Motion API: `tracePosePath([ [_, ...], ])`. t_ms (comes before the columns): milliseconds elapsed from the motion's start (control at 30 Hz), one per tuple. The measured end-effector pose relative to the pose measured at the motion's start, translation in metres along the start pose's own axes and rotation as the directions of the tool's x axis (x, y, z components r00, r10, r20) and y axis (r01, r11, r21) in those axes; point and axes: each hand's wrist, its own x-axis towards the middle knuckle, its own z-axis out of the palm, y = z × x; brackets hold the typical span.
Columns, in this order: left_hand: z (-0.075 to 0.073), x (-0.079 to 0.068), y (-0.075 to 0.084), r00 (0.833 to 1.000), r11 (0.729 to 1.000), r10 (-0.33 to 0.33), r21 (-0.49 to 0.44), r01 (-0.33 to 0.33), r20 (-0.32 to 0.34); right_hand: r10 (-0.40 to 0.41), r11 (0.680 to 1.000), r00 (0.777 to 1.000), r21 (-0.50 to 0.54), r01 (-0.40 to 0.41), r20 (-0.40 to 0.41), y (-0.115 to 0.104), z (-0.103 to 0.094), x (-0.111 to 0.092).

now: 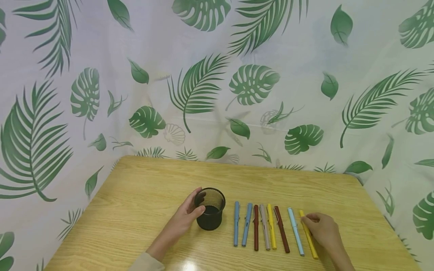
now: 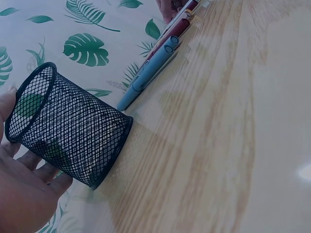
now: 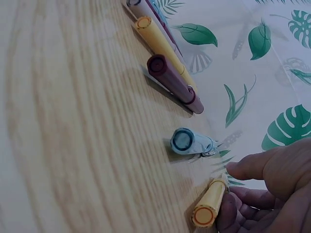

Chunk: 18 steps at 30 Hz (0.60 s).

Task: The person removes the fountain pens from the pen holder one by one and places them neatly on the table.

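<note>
My left hand (image 1: 181, 222) holds a black mesh pen cup (image 1: 210, 221) from its left side, thumb over the near rim and fingers round the far side. The cup stands upright on the table, and no pens show inside it. At the right end of a row of pens, my right hand (image 1: 324, 229) pinches a yellow pen (image 1: 310, 244) near its upper end. In the right wrist view this yellow pen (image 3: 210, 206) lies between the thumb and curled fingers. Just left of it lies a light blue pen (image 1: 296, 231).
Between the hands lie two blue pens (image 1: 236, 224), a dark red pen (image 1: 255, 227), a grey pen (image 1: 265, 227), another yellow pen (image 1: 272, 227) and another dark red pen (image 1: 282, 230), roughly parallel. The wooden table (image 1: 152, 177) meets a leaf-patterned cloth (image 1: 210, 128) at the back.
</note>
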Motion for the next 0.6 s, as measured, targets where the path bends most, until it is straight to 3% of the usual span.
tracePosePath([
  [400,-0.001,-0.001,0.001,1.000,1.000,0.003,-0.004,-0.003,0.002,0.030,0.999,0.996,0.037,-0.027,-0.086,0.006,-0.009,-0.001],
  [600,-0.002,-0.003,0.002,1.000,1.000,-0.010,0.025,0.010,-0.020,0.071,0.989,0.995,0.134,-0.060,-0.076,0.004,-0.015,-0.004],
])
